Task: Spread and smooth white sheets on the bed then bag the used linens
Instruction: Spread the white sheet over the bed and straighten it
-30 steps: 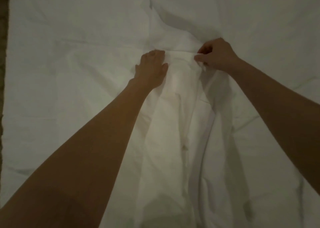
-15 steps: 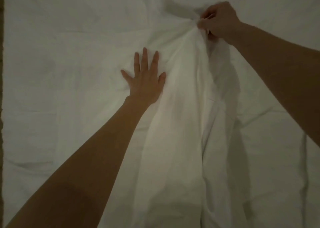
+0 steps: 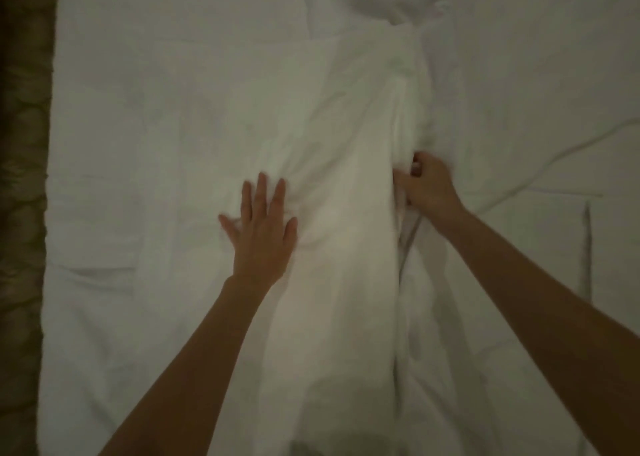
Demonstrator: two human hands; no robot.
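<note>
Fingers (image 3: pixel 263 192) of left hand (image 3: pixel 260 233) spread flat, pressing white sheet (image 3: pixel 339 247) mid-bed. Right hand (image 3: pixel 426 187) curled, pinching bunched fold; fingertips buried in cloth. Patterned floor (image 3: pixel 20 213) cut off at left, dim.

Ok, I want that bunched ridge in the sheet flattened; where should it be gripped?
Grip the ridge along its raised right edge, coming from the right, where the right hand already pinches it. The left hand presses the flat side.
</note>
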